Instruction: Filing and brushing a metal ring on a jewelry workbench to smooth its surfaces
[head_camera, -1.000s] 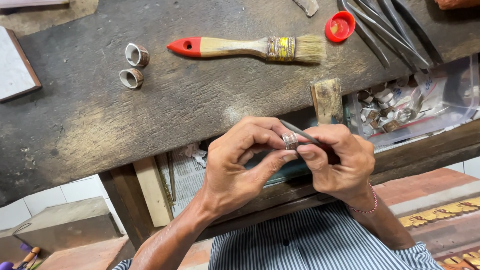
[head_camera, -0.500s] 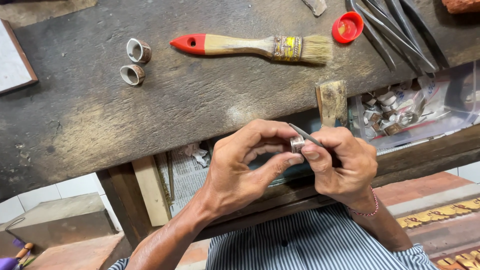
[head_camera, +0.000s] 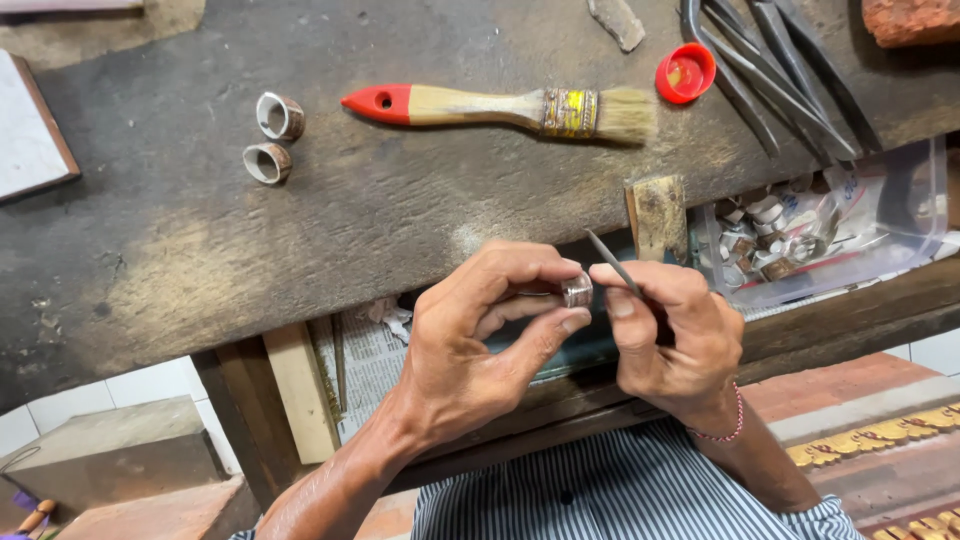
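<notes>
Ring work at near edge of bench: left hand (head_camera: 480, 350) pinches a small silver ring (head_camera: 577, 290) between thumb and fingertips, closed tight on it, held just off the bench edge. Right hand (head_camera: 670, 335) is curled shut around a thin metal pick (head_camera: 612, 262), tip angled up-left, just beside the ring; whether they touch I can't tell. Progress, judging by layout: two finished-looking ring bands (head_camera: 273, 137) sit far left on the bench, a clear plastic tray (head_camera: 925, 215) of more small metal pieces at right, so likely mid-batch, this ring under tooling. Surface: dark, worn wooden workbench (head_camera: 200, 260), dusty patches. On it: red-handled paintbrush (head_camera: 500, 107), red bottle cap (head_camera: 685, 73), long metal tongs (head_camera: 770, 70) far right, small wooden peg (head_camera: 657, 215) at edge. Newspaper (head_camera: 370, 355) tucked under bench; tile floor below, striped shirt (head_camera: 620, 495) at bottom.
</notes>
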